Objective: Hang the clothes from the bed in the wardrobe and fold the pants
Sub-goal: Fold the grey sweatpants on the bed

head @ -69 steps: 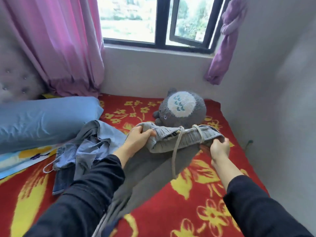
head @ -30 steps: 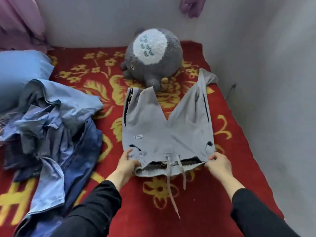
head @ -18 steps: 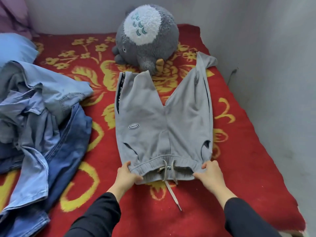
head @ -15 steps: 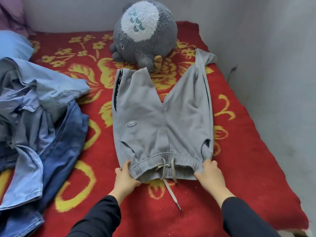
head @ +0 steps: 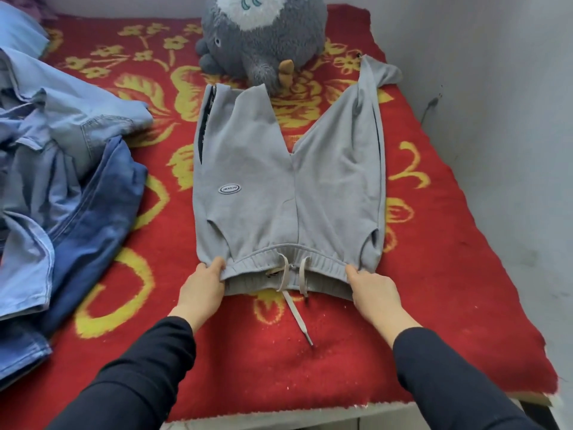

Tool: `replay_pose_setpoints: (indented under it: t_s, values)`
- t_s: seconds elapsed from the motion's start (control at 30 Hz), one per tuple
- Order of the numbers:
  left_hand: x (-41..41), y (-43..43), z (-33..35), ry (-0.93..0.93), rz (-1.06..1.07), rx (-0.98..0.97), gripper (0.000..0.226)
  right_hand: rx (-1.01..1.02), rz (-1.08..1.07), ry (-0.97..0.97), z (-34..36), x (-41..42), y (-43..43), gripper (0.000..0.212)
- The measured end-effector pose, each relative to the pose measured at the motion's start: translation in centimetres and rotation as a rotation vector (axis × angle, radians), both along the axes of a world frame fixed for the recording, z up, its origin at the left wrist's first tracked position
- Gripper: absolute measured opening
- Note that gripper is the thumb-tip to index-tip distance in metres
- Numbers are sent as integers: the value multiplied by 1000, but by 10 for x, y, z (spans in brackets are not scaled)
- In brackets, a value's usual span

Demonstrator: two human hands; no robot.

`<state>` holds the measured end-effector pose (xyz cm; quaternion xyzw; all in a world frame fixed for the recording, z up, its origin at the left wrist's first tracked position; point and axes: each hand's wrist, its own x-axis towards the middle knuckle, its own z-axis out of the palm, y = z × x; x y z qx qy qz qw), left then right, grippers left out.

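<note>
1. Pinching the pants (head: 273, 193) at the left end of the waistband (head: 288, 262) with the left hand (head: 203, 288), thumb lying on top, fingers tucked under the cloth.
2. Pinching the right end of the waistband with the right hand (head: 373, 290), thumb on top, fingers hidden beneath.
3. Lying flat and front-up on the red blanket (head: 434, 290), waistband nearest the person, legs spreading in a V toward the far end of the bed.
4. Trailing from the waistband onto the blanket between the two hands: the drawstring (head: 294, 315).
5. Showing on the left thigh: a small oval patch (head: 229, 189).
6. Ending just beside the foot of the plush (head: 263, 41), possibly touching it: the left leg.
7. Bunching up at its cuff near the wall (head: 496, 119): the right leg.
8. Sitting heaped on the blanket, left of the pants and apart from them: denim clothes (head: 62, 169).
9. Peeking in at the top left corner: a blue pillow (head: 18, 29).
10. Covering both forearms: black sleeves (head: 139, 377).
</note>
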<state>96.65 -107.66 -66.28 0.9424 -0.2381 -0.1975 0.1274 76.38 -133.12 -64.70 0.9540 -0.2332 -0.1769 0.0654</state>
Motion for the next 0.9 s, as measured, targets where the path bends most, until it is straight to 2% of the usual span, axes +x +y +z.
replay_pose_setpoints:
  t_s: [0.1, 0.23, 0.33, 0.43, 0.53, 0.6, 0.67, 0.73, 0.83, 0.9]
  values:
    - [-13, 19, 5, 70, -12, -91, 35, 53, -68, -11, 7, -32, -1, 41]
    - [-60, 60, -2, 134, -116, -1, 38, 168, -68, 100, 8, -73, 9, 46]
    - [-89, 78, 1, 133, -95, -5, 36, 220, -83, 108, 15, -92, 15, 44]
    - [-111, 91, 10, 183, -153, 74, 33, 289, -97, 179, 25, -111, 21, 32]
    - [-126, 101, 16, 344, -197, 223, 34, 422, -71, 337, 32, -124, 30, 19]
    - [-126, 99, 22, 486, -124, 272, 43, 521, -113, 404, 36, -122, 29, 22]
    - [-119, 89, 28, 567, -83, 325, 52, 600, -196, 382, 43, -110, 23, 27]
    - [-108, 73, 35, 533, 10, 306, 52, 607, -249, 282, 51, -90, 15, 34]
    - [-84, 42, 45, 330, 117, 213, 50, 565, -265, 155, 63, -50, 6, 41]
    - [-64, 19, 50, 258, 136, 174, 49, 553, -244, 118, 67, -20, 2, 40]
